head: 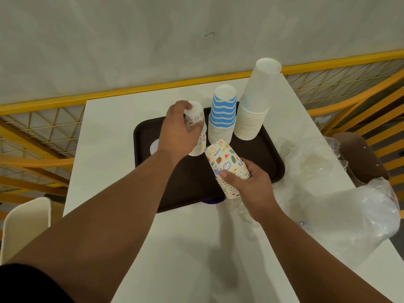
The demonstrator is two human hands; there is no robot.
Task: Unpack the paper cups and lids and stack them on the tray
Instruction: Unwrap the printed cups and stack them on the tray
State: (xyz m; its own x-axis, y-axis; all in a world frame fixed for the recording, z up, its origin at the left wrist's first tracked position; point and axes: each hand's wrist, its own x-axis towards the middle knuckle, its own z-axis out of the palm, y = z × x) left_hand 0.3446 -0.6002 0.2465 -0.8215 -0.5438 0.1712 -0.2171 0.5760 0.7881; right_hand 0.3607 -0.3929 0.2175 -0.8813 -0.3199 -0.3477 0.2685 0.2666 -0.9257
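Note:
A dark brown tray [192, 182] lies on the white table. Three upside-down cup stacks stand on it: a plain white stack [255, 101] at the right, a blue-striped stack [223, 114] in the middle, and a doodle-print stack [197, 127] at the left. My left hand [179, 130] grips the top of that standing doodle-print stack from above. My right hand [249, 184] holds a second, tilted doodle-print stack [225, 162] above the tray's near right part. A white patch [154, 147] shows on the tray beside my left wrist.
Crumpled clear plastic wrapping [328, 193] covers the table's right side, partly over a brown chair [360, 156]. A cream chair [24, 224] stands at the near left. Yellow mesh railing [43, 127] runs behind and beside the table. A dark blue object [213, 201] peeks from under the tray's near edge.

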